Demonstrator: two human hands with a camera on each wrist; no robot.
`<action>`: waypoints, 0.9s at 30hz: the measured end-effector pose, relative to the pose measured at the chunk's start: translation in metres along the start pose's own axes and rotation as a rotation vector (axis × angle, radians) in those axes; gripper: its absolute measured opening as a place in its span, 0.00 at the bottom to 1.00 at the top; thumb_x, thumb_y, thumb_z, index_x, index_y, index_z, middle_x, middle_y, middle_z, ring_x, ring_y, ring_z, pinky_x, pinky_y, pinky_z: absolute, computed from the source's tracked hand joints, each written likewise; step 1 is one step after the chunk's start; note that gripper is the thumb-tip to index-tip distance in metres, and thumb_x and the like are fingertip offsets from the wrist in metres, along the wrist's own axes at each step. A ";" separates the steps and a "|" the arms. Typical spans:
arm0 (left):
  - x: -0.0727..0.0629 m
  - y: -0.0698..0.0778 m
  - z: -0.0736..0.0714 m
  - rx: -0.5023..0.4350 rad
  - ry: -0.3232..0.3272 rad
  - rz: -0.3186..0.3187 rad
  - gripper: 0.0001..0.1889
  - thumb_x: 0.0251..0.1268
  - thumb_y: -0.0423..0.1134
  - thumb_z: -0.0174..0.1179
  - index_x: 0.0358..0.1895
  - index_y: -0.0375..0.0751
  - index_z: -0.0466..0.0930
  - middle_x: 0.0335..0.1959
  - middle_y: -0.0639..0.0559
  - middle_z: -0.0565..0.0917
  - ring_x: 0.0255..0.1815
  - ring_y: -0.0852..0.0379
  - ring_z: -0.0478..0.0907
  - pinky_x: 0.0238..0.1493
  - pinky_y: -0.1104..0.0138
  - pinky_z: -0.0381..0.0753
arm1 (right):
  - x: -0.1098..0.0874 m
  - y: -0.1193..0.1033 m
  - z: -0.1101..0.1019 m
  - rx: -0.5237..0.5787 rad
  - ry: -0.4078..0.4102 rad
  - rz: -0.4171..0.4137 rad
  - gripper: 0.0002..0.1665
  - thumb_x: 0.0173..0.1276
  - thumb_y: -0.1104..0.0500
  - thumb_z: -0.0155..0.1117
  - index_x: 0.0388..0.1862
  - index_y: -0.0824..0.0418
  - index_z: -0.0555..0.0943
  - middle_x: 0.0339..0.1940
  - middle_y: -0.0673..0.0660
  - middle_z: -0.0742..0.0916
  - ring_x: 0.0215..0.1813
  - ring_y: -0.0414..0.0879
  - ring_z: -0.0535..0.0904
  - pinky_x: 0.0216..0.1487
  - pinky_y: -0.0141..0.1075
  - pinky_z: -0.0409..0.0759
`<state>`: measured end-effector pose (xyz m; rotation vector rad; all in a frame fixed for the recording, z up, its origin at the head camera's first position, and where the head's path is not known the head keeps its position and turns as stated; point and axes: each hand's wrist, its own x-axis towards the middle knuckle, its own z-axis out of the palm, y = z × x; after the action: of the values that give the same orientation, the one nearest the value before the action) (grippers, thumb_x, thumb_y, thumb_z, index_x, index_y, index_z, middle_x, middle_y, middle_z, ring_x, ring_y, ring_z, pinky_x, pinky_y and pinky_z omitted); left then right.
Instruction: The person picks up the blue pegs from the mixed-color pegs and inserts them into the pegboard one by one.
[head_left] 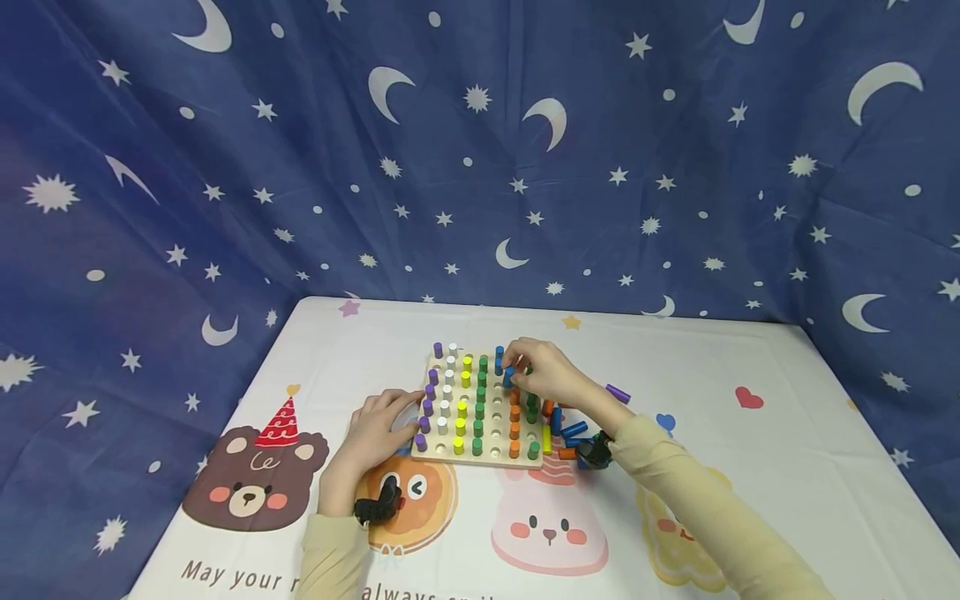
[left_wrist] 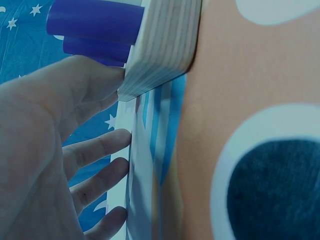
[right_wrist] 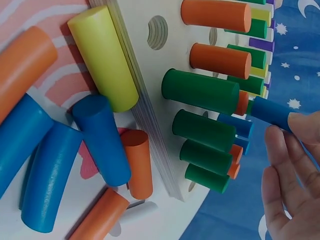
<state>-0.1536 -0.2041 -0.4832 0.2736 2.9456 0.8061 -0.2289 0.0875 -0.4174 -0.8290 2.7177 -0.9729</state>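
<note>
A wooden pegboard (head_left: 480,458) with drilled holes lies on the table, carrying columns of purple, white, yellow, green, blue and orange pegs. My right hand (head_left: 551,371) pinches a blue peg (right_wrist: 270,111) between thumb and fingertips, over the blue column toward the board's far side. In the right wrist view green pegs (right_wrist: 200,92) and orange pegs (right_wrist: 220,61) stand between the camera and that hand. My left hand (head_left: 378,429) rests at the board's left edge, its thumb touching the side by the purple pegs (left_wrist: 95,22), with the other fingers spread and straight.
Loose pegs lie right of the board: several blue pegs (right_wrist: 102,140), orange ones (right_wrist: 137,165), a yellow peg (right_wrist: 102,57) against the board's edge and a purple peg (head_left: 618,392) farther off. A printed white tablecloth (head_left: 675,358) covers the table; a starry blue curtain (head_left: 480,167) hangs behind.
</note>
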 end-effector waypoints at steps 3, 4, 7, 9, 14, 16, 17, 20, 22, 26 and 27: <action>0.000 0.000 0.000 -0.006 0.000 0.002 0.27 0.66 0.46 0.56 0.69 0.55 0.68 0.63 0.48 0.72 0.65 0.42 0.64 0.65 0.39 0.58 | 0.003 0.001 0.002 -0.002 -0.008 0.019 0.11 0.61 0.69 0.63 0.43 0.61 0.81 0.41 0.53 0.84 0.43 0.46 0.80 0.42 0.37 0.80; 0.000 0.000 0.000 -0.008 0.001 0.002 0.27 0.66 0.46 0.56 0.69 0.55 0.68 0.63 0.48 0.72 0.65 0.42 0.64 0.65 0.39 0.58 | 0.005 0.001 0.003 -0.002 -0.012 0.025 0.11 0.61 0.68 0.63 0.43 0.61 0.81 0.41 0.53 0.84 0.43 0.46 0.80 0.42 0.37 0.80; 0.000 0.000 0.000 -0.010 0.000 -0.001 0.27 0.66 0.46 0.56 0.69 0.56 0.68 0.63 0.48 0.72 0.65 0.42 0.64 0.65 0.40 0.58 | 0.008 0.002 0.006 0.002 -0.018 0.036 0.10 0.61 0.68 0.63 0.42 0.60 0.81 0.40 0.53 0.84 0.41 0.45 0.79 0.43 0.37 0.79; 0.000 0.000 0.000 -0.008 0.001 -0.002 0.27 0.66 0.46 0.56 0.69 0.56 0.68 0.63 0.48 0.72 0.65 0.42 0.64 0.65 0.40 0.58 | 0.011 0.003 0.008 0.002 -0.018 0.036 0.10 0.61 0.69 0.63 0.41 0.59 0.81 0.38 0.53 0.84 0.40 0.44 0.79 0.42 0.37 0.79; 0.000 0.001 0.000 -0.003 0.002 -0.004 0.27 0.66 0.46 0.56 0.69 0.56 0.68 0.63 0.48 0.72 0.65 0.42 0.64 0.64 0.40 0.59 | 0.015 0.007 0.014 -0.005 -0.019 0.036 0.10 0.60 0.70 0.62 0.39 0.58 0.81 0.34 0.53 0.84 0.35 0.43 0.76 0.37 0.34 0.77; 0.000 0.001 -0.001 -0.006 0.002 -0.005 0.27 0.66 0.46 0.56 0.68 0.56 0.68 0.63 0.48 0.72 0.65 0.42 0.64 0.64 0.40 0.59 | 0.017 0.007 0.016 -0.011 -0.025 0.050 0.10 0.60 0.69 0.62 0.38 0.57 0.80 0.33 0.52 0.83 0.34 0.43 0.75 0.34 0.33 0.75; 0.000 0.001 -0.001 -0.006 0.002 -0.005 0.27 0.66 0.46 0.56 0.68 0.56 0.68 0.63 0.49 0.72 0.65 0.42 0.64 0.64 0.40 0.59 | 0.017 0.008 0.016 -0.017 -0.028 0.059 0.10 0.60 0.69 0.62 0.39 0.57 0.80 0.33 0.52 0.83 0.34 0.44 0.75 0.33 0.33 0.75; 0.000 0.001 -0.001 -0.005 0.003 -0.002 0.27 0.66 0.46 0.57 0.68 0.56 0.68 0.63 0.49 0.72 0.65 0.42 0.64 0.64 0.40 0.59 | 0.019 0.008 0.019 -0.035 -0.036 0.094 0.10 0.60 0.68 0.63 0.39 0.56 0.81 0.32 0.52 0.83 0.33 0.45 0.74 0.32 0.33 0.74; 0.000 0.001 -0.001 -0.004 0.002 -0.001 0.27 0.66 0.46 0.57 0.68 0.56 0.68 0.62 0.49 0.72 0.65 0.42 0.64 0.64 0.40 0.59 | 0.020 0.008 0.020 -0.047 -0.039 0.110 0.10 0.60 0.68 0.63 0.39 0.56 0.81 0.32 0.52 0.83 0.33 0.45 0.74 0.31 0.33 0.74; 0.001 0.000 0.000 -0.007 0.001 -0.002 0.27 0.65 0.47 0.57 0.68 0.56 0.68 0.62 0.49 0.72 0.65 0.42 0.64 0.65 0.40 0.58 | 0.022 0.008 0.022 -0.073 -0.038 0.120 0.11 0.60 0.67 0.63 0.40 0.56 0.81 0.33 0.51 0.83 0.33 0.44 0.75 0.33 0.33 0.74; 0.001 0.000 0.000 -0.006 0.001 -0.002 0.27 0.65 0.47 0.57 0.68 0.56 0.69 0.62 0.49 0.72 0.65 0.42 0.64 0.65 0.40 0.58 | 0.022 0.008 0.022 -0.083 -0.036 0.115 0.11 0.60 0.67 0.64 0.40 0.56 0.81 0.33 0.51 0.83 0.33 0.44 0.75 0.33 0.33 0.75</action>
<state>-0.1543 -0.2038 -0.4826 0.2695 2.9437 0.8155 -0.2447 0.0686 -0.4388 -0.6879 2.7560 -0.8198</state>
